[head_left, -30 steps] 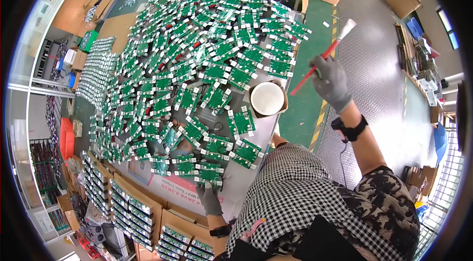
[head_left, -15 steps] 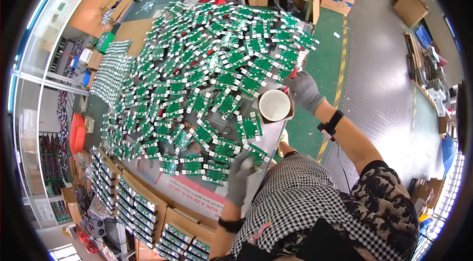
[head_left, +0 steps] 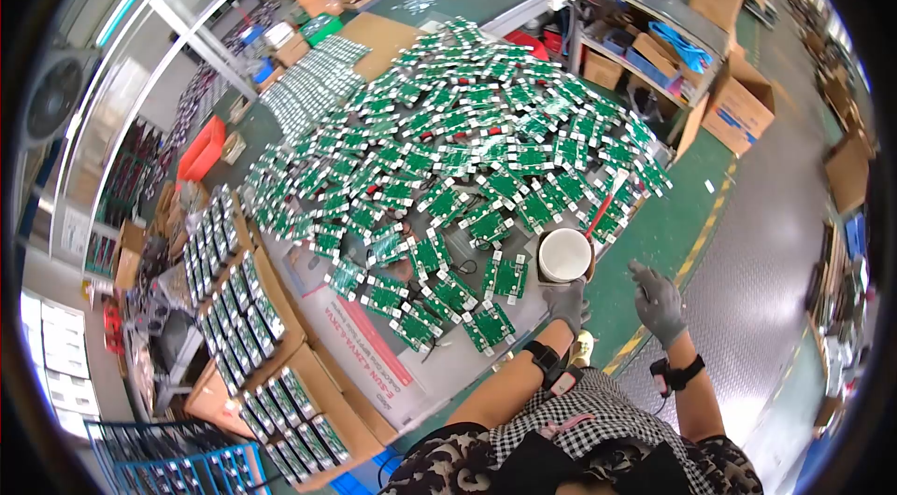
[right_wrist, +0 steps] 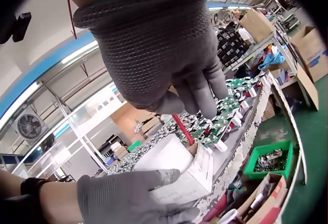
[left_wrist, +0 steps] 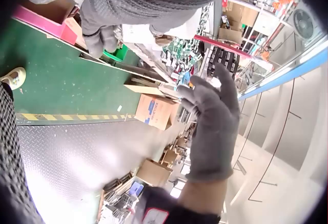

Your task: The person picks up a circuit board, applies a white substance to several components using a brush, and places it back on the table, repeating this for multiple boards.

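My gloved left hand [head_left: 566, 303] holds the near side of a small white carton [right_wrist: 197, 175] at the table's edge, with a round white tub [head_left: 564, 255] set in it. In the right wrist view, the left thumb [right_wrist: 166, 176] lies along the carton's side. A brush [head_left: 605, 204] with a red handle and pale bristles stands tilted at the carton's far corner, bristles up. My gloved right hand [head_left: 660, 302] hangs in the air to the right of the carton, fingers apart and holding nothing. Many green circuit boards [head_left: 505, 276] cover the table beyond.
Cartons with racked boards [head_left: 238, 308] stand left of the table. Behind are a shelf [head_left: 654, 65] and a large cardboard box [head_left: 738, 107]. Below the table edge, the right wrist view shows a green bin [right_wrist: 269, 160] of small parts.
The right hand has put the brush into the carton, bristles up, and drawn back from it. My left hand has moved right from the boards to the carton. The head view has turned.
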Motion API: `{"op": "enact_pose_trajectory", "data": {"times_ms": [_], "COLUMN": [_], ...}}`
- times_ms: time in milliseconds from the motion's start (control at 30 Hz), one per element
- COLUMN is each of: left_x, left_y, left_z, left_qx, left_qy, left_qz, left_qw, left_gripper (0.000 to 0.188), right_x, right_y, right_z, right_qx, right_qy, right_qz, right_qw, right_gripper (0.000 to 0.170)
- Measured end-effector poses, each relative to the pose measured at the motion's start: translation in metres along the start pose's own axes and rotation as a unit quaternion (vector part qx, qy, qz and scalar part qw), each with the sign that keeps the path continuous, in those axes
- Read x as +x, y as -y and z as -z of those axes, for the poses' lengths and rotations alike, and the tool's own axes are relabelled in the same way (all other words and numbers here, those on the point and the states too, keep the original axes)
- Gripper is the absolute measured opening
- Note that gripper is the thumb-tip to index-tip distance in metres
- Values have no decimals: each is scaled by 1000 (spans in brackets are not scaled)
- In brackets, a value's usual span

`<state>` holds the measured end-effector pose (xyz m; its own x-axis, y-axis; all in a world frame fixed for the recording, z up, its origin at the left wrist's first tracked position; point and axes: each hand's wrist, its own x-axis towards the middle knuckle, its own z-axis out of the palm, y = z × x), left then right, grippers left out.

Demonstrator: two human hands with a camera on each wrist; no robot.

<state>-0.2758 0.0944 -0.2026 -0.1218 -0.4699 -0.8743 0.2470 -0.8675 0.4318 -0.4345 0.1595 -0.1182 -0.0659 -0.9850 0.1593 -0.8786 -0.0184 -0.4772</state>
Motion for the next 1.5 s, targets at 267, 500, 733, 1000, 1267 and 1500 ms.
{"op": "enact_pose_trajectory", "data": {"times_ms": [267, 500, 733, 1000, 1267, 1500], "left_x": [71, -17, -134, -127, -63, -75], "left_y": [38, 29, 21, 53, 57, 79], "left_z": [-37, -18, 102, 298, 362, 320], "left_qx": [-111, -132, -58, -201, -307, -381], "left_qy": [-141, -114, -18, -252, -324, -284], "left_qz": [-66, -130, -207, -190, -231, -233], "left_qw": [981, 976, 976, 927, 864, 848], "left_gripper": [52, 30, 41, 46, 35, 45], "right_x": [-20, -25, -19, -32, -76, -251], "right_y": [-69, -112, -89, -59, -114, -273], "right_z": [29, 42, 38, 3, -40, -56], "right_qx": [105, 139, 146, 162, 99, 232], "right_qy": [2, 19, 24, 18, 61, 189], "right_qz": [37, 28, 10, -19, -71, -560], "right_qw": [994, 990, 989, 986, 991, 773], "right_gripper": [30, 24, 23, 21, 22, 27]}}
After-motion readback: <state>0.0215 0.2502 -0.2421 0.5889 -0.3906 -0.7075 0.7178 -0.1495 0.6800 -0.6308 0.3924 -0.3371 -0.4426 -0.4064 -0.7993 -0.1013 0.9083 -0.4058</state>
